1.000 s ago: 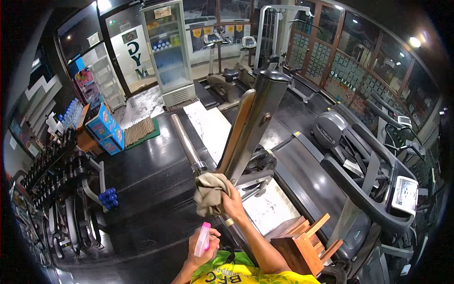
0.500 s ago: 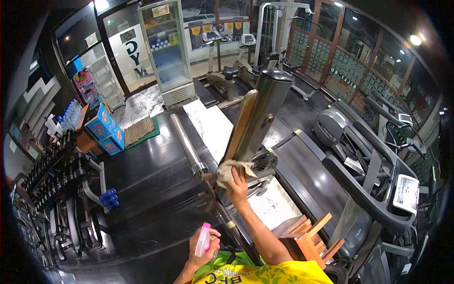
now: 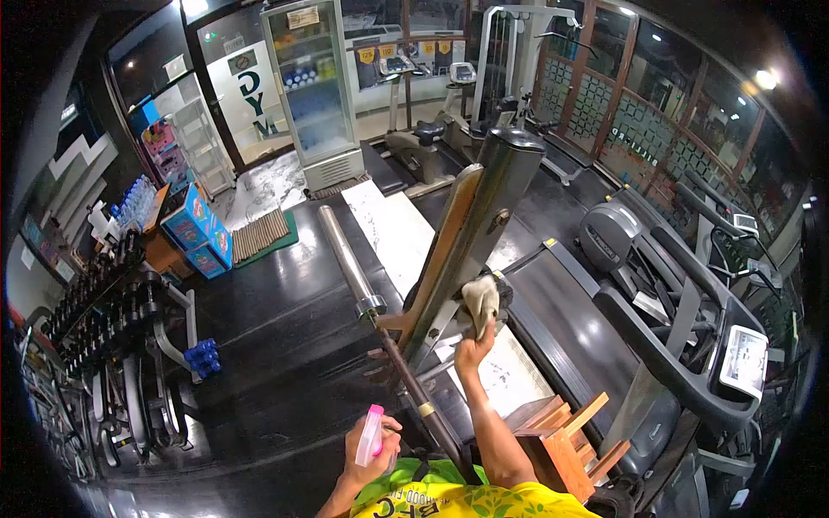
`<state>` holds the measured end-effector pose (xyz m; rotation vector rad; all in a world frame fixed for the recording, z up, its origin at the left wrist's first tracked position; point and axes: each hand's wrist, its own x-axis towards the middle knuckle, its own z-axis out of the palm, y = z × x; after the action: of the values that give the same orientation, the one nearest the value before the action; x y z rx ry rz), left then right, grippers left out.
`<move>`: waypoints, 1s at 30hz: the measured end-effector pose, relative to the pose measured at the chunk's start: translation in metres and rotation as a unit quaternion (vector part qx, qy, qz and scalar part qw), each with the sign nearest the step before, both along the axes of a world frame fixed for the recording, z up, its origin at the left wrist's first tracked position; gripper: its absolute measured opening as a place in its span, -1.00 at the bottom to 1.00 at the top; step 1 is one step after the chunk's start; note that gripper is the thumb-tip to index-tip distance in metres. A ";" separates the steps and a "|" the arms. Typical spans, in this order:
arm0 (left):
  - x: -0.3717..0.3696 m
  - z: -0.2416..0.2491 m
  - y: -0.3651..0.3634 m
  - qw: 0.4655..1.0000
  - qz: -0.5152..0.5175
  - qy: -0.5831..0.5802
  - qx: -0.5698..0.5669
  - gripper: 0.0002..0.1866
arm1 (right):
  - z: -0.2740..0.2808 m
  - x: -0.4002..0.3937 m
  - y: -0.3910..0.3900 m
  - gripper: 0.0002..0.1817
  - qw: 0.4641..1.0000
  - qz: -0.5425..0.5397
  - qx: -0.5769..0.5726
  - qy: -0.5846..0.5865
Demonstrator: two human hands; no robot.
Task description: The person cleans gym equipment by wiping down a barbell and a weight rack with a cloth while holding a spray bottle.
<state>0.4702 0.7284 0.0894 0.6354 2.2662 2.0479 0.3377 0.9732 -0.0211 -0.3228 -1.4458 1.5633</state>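
My left hand (image 3: pixel 363 457) is wrapped round a spray bottle (image 3: pixel 371 430) with a pink and white top, low in front of my body. My right hand (image 3: pixel 474 352) holds a crumpled pale cloth (image 3: pixel 482 302) at the right side of the thick metal upright (image 3: pixel 488 207) of a rack. Whether the cloth presses on the metal is hard to see. A barbell (image 3: pixel 393 350) with a shiny sleeve rests across the rack, to the left of my right hand. The rack's lower parts are partly hidden behind my arm.
A wooden stool (image 3: pixel 561 440) stands close by my right forearm. Treadmills (image 3: pixel 691 337) line the right side. Dumbbell racks (image 3: pixel 121 328) are at the left, with blue boxes (image 3: pixel 194 229) beyond. A glass-door fridge (image 3: pixel 315 104) stands at the back.
My right hand has moved the cloth right and slightly up, from near the barbell to the upright's right side. My left hand keeps its place with the spray bottle. The view has shifted slightly.
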 end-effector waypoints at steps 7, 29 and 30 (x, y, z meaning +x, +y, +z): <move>-0.004 0.000 0.003 0.994 -0.022 0.092 -0.050 -0.81 | -0.024 0.013 -0.021 -0.40 0.947 0.016 0.299 -0.119; -0.006 0.005 0.012 0.999 -0.041 -0.025 0.016 -0.90 | 0.217 -0.086 0.101 -0.45 0.983 0.086 0.021 0.160; -0.006 0.005 0.014 0.998 -0.037 -0.048 0.033 -0.90 | 0.242 -0.085 0.107 -0.44 0.977 0.118 0.024 0.176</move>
<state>0.4644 0.7420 0.0940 0.6009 2.0988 2.0784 0.2526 1.0798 0.2209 0.1569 -1.2726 1.6709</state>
